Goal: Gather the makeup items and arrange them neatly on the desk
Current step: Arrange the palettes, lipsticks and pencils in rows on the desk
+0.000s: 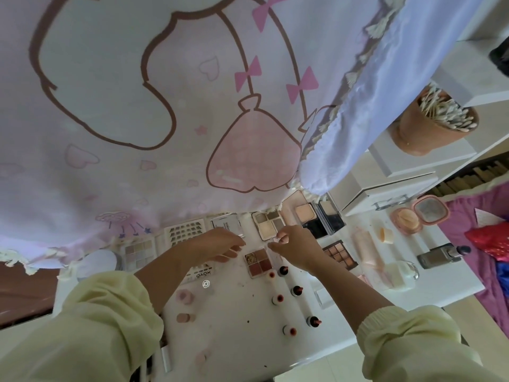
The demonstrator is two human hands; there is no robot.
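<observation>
The left hand (217,246) hovers loose and empty; the right hand (296,245) curls, whether holding anything I cannot tell. Its forearm could topple the small bottles (296,290).

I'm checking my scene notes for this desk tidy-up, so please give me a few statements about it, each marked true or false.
1. The cotton swabs stand in a terracotta-coloured pot. True.
2. The person's sleeves are dark blue. False: they are pale yellow.
3. The left hand and right hand are both by the red-toned four-pan palette. True.
4. The pink compact at the right is closed. False: its lid stands open.
5. The small bottles are stacked on that palette. False: they are spread over the white desk, nearer the person.
</observation>
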